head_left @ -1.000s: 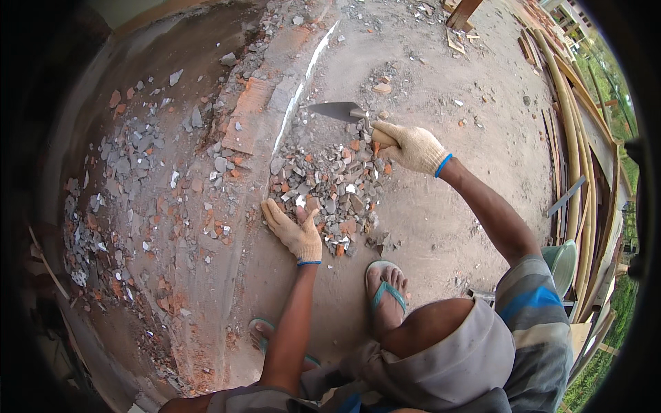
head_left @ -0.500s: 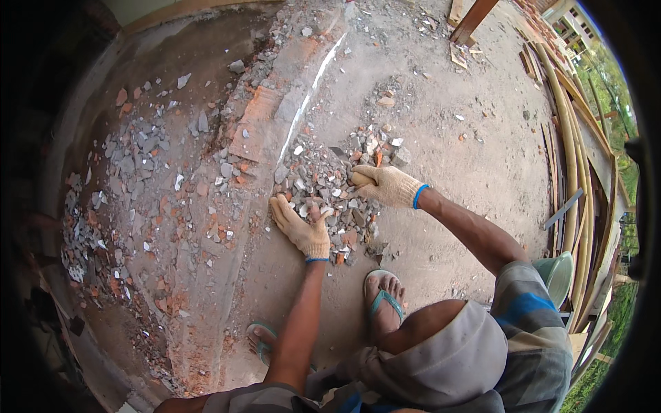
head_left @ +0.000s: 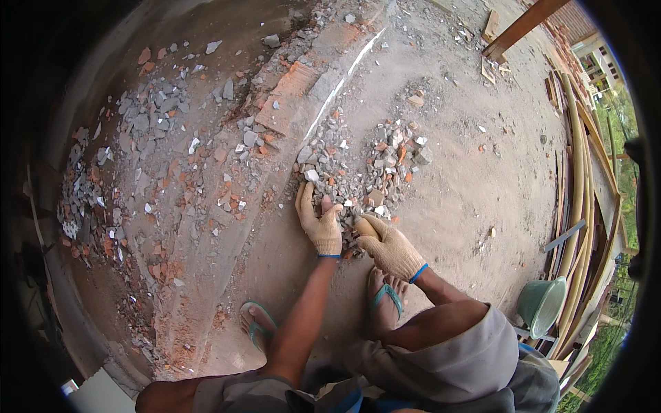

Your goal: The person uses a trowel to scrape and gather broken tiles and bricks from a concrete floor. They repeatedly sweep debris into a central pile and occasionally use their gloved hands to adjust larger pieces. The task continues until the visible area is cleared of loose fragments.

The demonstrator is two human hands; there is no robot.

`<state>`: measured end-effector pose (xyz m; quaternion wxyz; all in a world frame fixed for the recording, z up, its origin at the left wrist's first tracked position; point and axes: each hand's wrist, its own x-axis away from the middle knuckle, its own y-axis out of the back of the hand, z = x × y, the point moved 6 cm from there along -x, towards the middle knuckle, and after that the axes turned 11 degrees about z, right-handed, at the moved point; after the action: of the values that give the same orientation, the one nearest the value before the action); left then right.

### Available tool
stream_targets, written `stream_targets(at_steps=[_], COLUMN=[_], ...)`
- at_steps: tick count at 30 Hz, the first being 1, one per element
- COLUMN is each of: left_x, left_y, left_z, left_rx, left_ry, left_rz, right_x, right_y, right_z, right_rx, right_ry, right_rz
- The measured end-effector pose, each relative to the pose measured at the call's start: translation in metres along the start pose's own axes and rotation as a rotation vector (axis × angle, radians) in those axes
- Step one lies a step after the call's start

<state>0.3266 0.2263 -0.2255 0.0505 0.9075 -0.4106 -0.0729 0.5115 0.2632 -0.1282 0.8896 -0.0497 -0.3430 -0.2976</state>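
My left hand (head_left: 320,226), in a cream knitted glove with a blue cuff, rests against the left side of a rubble pile (head_left: 335,165). Its fingers are apart and hold nothing; one bare fingertip pokes out of the glove. Gloved the same way, my right hand (head_left: 391,249) is at the near right of the pile, closed around a tan, rounded handle (head_left: 365,226). What the handle belongs to is hidden among the rubble. Grey, white and orange fragments lie between and beyond the two hands.
Broken concrete and brick (head_left: 155,110) cover the ground at left, beside a raised brick strip (head_left: 289,96). A white line (head_left: 351,72) runs away from the pile. At right are a green bucket (head_left: 542,306), bamboo poles (head_left: 573,199) and a wooden post (head_left: 523,29). My sandalled feet are close by.
My right hand has come nearer from the pile's far right side, with the handle in it. Fragments now lie in two bands with a gap between. My left hand stays at the pile's left edge.
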Motion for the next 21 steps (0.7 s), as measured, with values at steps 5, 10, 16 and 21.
stream_targets(at_steps=[5, 10, 16, 21], left_x=[0.003, -0.026, -0.206, -0.306], left_y=[-0.007, 0.008, 0.135, 0.297], left_z=[0.002, -0.040, -0.127, -0.223], left_rx=[0.510, 0.784, 0.941, 0.230], left_ry=[0.350, 0.330, 0.023, -0.075], left_rz=[-0.127, -0.232, -0.375, -0.680], right_x=[0.018, 0.020, -0.057, -0.136], right_y=[-0.010, -0.019, -0.055, -0.078], right_z=[0.028, 0.094, 0.286, 0.411], right_rx=[-0.025, 0.092, 0.375, 0.574], right_ry=[-0.098, -0.031, 0.410, 0.690], right_rz=[-0.027, 0.110, 0.394, 0.283])
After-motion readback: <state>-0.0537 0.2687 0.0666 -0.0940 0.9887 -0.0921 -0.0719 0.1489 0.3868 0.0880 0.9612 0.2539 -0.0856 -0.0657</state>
